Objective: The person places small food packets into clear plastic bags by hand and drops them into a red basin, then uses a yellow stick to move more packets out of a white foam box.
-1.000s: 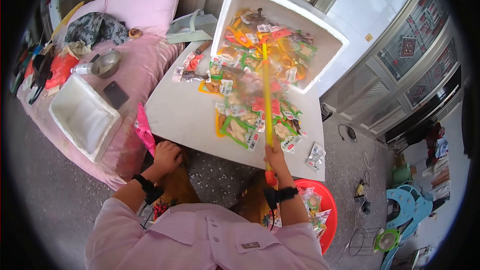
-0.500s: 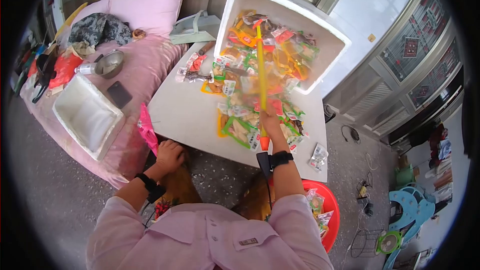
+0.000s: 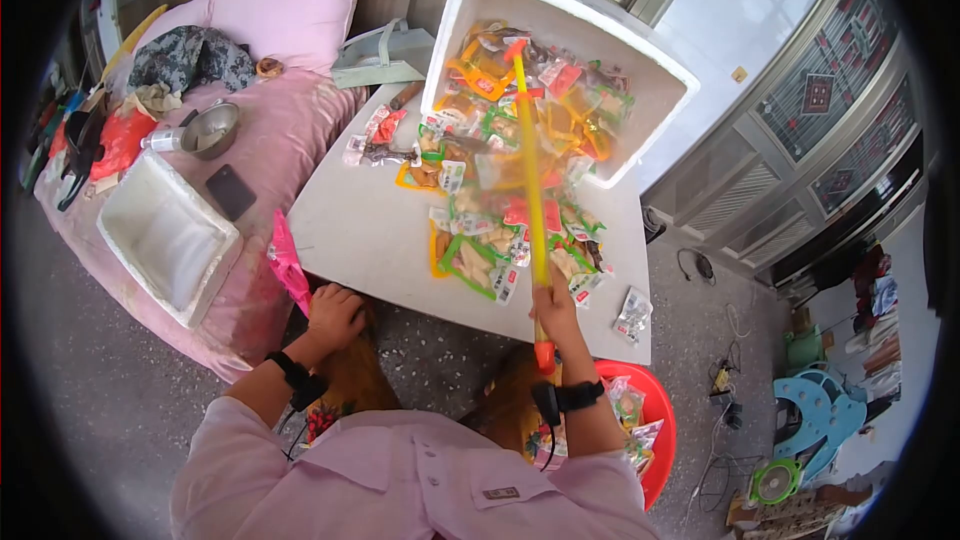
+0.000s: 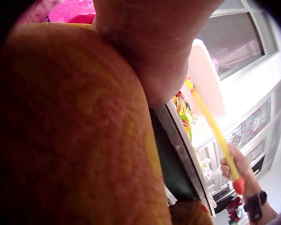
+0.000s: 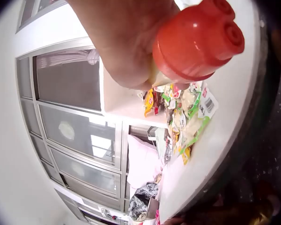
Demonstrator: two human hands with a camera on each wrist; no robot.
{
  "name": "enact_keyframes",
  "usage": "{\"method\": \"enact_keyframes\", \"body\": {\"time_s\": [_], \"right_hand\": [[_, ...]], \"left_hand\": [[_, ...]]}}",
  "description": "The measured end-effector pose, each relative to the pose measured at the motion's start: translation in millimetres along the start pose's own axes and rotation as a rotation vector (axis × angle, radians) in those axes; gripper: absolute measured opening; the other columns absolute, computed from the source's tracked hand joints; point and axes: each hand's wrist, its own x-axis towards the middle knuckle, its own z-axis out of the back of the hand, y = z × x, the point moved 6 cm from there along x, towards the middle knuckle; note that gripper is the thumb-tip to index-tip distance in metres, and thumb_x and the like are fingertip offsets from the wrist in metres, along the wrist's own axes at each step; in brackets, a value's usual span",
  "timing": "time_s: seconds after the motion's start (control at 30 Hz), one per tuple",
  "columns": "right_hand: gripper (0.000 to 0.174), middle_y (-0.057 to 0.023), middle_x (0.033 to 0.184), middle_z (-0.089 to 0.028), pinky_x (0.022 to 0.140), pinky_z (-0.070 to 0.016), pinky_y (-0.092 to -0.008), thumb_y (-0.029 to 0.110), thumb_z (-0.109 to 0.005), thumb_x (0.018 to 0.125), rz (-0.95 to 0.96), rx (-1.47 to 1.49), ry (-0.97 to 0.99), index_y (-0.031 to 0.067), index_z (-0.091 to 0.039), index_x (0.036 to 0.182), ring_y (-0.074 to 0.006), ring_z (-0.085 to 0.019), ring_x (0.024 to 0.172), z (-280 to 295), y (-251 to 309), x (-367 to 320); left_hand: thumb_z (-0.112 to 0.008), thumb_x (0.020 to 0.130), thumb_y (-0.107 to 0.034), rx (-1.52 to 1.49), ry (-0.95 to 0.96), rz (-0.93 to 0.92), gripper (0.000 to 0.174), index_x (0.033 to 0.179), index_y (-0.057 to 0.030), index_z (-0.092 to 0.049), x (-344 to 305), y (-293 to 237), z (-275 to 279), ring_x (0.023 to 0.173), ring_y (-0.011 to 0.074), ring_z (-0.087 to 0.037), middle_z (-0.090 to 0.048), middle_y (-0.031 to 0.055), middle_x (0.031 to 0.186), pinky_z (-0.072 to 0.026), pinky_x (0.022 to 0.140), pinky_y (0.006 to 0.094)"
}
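My right hand (image 3: 556, 308) grips a long yellow stick (image 3: 533, 175) near its orange-red lower end (image 5: 196, 40). Its orange-red far tip reaches among the sealed food packets (image 3: 485, 78) inside a white foam box (image 3: 652, 80) tipped toward me. More packets (image 3: 472, 265) spill from the box's mouth onto the white table (image 3: 345, 190), several with green or orange borders, beneath the stick. My left hand (image 3: 338, 316) rests on my left knee, holding nothing, beside the pink plastic bag (image 3: 288, 258). In the left wrist view, the patterned trouser leg (image 4: 75, 131) fills much of the frame.
A red basin (image 3: 657, 420) with packets stands by my right leg. One silver packet (image 3: 632, 315) lies at the table's right corner. On the pink bed (image 3: 275, 125) are a smaller foam box (image 3: 165, 235), a metal bowl (image 3: 212, 130) and a dark phone (image 3: 231, 191).
My right hand moved forward with the stick, then drew back toward me. The stick's far tip now lies farther into the box than one second ago. My left hand stays on the knee.
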Motion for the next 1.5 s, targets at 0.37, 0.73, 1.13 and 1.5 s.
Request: {"method": "enact_keyframes", "body": {"time_s": [0.37, 0.73, 1.13, 1.5], "right_hand": [[0.037, -0.0213, 0.096, -0.053, 0.074, -0.0415, -0.0413, 0.016, -0.043, 0.077, 0.311, -0.305, -0.108, 0.0053, -0.04, 0.112, -0.0366, -0.052, 0.089, -48, 41, 189], [0.037, -0.0189, 0.093, -0.054, 0.07, -0.0426, -0.0416, 0.017, -0.045, 0.077, 0.308, -0.322, 0.021, 0.0065, -0.04, 0.112, -0.0355, -0.054, 0.081, -51, 41, 192], [0.049, -0.0073, 0.072, -0.052, 0.047, -0.0435, -0.026, 0.017, -0.048, 0.082, -0.01, -0.232, 0.069, 0.0069, -0.029, 0.126, -0.0133, -0.05, 0.049, -6, -37, -14], [0.047, -0.0049, 0.069, -0.05, 0.047, -0.0428, -0.0244, 0.015, -0.047, 0.082, -0.126, 0.043, -0.005, 0.0038, -0.03, 0.125, -0.0108, -0.05, 0.05, 10, -21, -74]], "left_hand": [[-0.056, 0.061, -0.02, 0.014, 0.028, 0.02, 0.011, 0.067, -0.0104, -0.055, -1, 3, -2, 0.075, 0.0231, -0.048, -0.052, 0.0045, 0.071, -0.0363, 0.068, 0.0372], [-0.056, 0.059, -0.019, 0.006, -0.011, -0.001, 0.012, 0.066, -0.0092, -0.053, -1, 3, 0, 0.075, 0.0238, -0.048, -0.053, 0.0053, 0.071, -0.0363, 0.068, 0.0375], [-0.057, 0.061, -0.019, 0.029, -0.01, -0.001, 0.012, 0.068, -0.0098, -0.054, -5, 3, -2, 0.079, 0.0234, -0.049, -0.053, 0.005, 0.073, -0.036, 0.071, 0.0376], [-0.057, 0.06, -0.018, 0.011, -0.002, 0.0, 0.013, 0.07, -0.0094, -0.055, -2, -2, -3, 0.079, 0.0233, -0.049, -0.054, 0.0051, 0.074, -0.0361, 0.072, 0.0381]]}}
